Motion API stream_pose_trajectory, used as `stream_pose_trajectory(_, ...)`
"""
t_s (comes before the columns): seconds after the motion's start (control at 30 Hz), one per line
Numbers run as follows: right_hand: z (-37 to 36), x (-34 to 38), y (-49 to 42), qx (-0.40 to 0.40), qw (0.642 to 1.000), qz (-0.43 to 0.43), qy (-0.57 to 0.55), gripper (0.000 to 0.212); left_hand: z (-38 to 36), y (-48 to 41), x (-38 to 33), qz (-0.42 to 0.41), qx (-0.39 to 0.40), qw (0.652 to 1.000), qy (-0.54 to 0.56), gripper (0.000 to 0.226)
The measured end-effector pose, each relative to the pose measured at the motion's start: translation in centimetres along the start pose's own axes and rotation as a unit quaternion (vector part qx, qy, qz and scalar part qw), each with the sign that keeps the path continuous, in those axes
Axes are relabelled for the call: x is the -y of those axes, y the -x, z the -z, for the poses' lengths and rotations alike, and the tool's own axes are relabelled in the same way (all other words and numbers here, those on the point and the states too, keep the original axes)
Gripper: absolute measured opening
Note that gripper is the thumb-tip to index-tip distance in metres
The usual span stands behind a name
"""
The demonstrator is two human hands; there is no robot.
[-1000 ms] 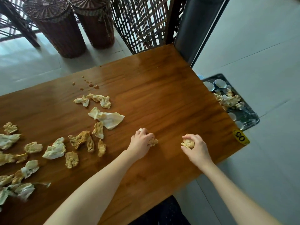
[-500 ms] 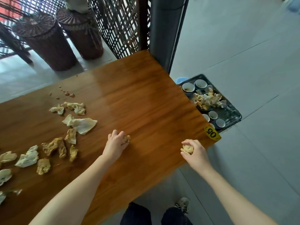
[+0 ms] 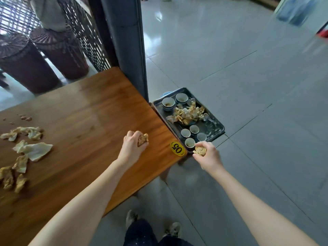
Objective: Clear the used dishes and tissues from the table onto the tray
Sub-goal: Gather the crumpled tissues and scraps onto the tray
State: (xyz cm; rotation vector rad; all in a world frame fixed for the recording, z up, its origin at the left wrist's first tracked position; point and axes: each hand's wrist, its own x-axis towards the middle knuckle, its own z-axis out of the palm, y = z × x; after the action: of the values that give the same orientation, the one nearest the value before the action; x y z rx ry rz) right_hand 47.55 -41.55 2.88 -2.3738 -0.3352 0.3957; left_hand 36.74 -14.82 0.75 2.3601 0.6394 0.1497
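The right hand (image 3: 207, 155) is curled tight around a stained tissue wad (image 3: 200, 150), fingers and thumb clamped on it. A second ago this hand was over the wood near the table's edge. Now it has crossed past the corner and hangs off the table, at the near end of the tray (image 3: 212, 129). Just ahead of its knuckles stands the nearest small cup (image 3: 190, 142), with three more cups beyond it. Further out lies the heap of tissues (image 3: 188, 113) already dropped, and past that two bowls (image 3: 168, 102) at the tray's far end.

The left hand (image 3: 132, 146), across from the right, grips a second wad (image 3: 142, 139) between fingers and thumb. It has also slid toward the corner but is still above the table (image 3: 88, 112), short of the yellow number sticker (image 3: 177, 148) that sits between the two hands.

I judge the right-hand wad is about ready to be let go. Carrying it a little past the cups toward the heap would keep it from landing in a cup. The left wad should follow.

Well behind the left hand, many loose tissues (image 3: 33, 150) and some crumbs (image 3: 26, 118) remain on the wood, so several more trips look necessary. No dishes show on the part of the table in view.
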Motion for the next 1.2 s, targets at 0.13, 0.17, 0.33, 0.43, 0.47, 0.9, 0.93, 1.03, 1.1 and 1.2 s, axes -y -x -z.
stream_pose_trajectory(0.13,1.8,-2.3,-2.2,-0.009,1.000,-0.022,-0.013,0.031,-2.3,-1.9,-3.8,-0.027,0.011,1.000,0.006,0.028)
stream_pose_trajectory(0.17,2.1,-2.8,-2.7,-0.009,0.999,-0.030,-0.016,0.031,-2.9,-2.5,-4.6,-0.031,0.015,0.999,0.006,0.028)
stream_pose_trajectory(0.33,3.3,-5.2,-6.5,0.000,0.998,-0.059,-0.026,0.030,-6.1,-7.3,-7.9,-0.043,0.042,0.998,0.006,0.029)
stream_pose_trajectory(0.43,4.6,-6.4,-9.9,-0.005,0.998,-0.065,-0.010,0.031,-8.1,-11.0,-9.6,-0.041,0.051,0.998,0.017,0.031)
stream_pose_trajectory(0.47,5.1,-6.6,-11.1,-0.012,0.997,-0.071,-0.005,0.031,-8.8,-12.2,-10.2,-0.037,0.057,0.997,0.020,0.032)
stream_pose_trajectory(0.9,7.7,-9.6,-22.2,-0.032,0.993,-0.112,-0.030,0.028,-14.2,-23.6,-13.8,-0.022,0.114,0.993,0.018,0.036)
stream_pose_trajectory(0.93,7.7,-9.9,-23.2,-0.036,0.992,-0.113,-0.034,0.027,-14.8,-24.1,-13.9,-0.016,0.116,0.993,0.021,0.034)
stream_pose_trajectory(1.03,7.8,-10.8,-27.0,-0.023,0.991,-0.123,-0.041,0.028,-17.3,-25.5,-14.1,0.006,0.116,0.992,0.037,0.030)
stream_pose_trajectory(1.1,7.6,-11.6,-29.4,0.013,0.992,-0.116,-0.038,0.028,-18.9,-26.2,-14.4,0.028,0.116,0.992,0.047,0.029)
stream_pose_trajectory(1.2,7.4,-12.9,-33.1,0.059,0.993,-0.101,-0.020,0.028,-21.4,-27.3,-14.1,0.082,0.106,0.989,0.065,0.031)
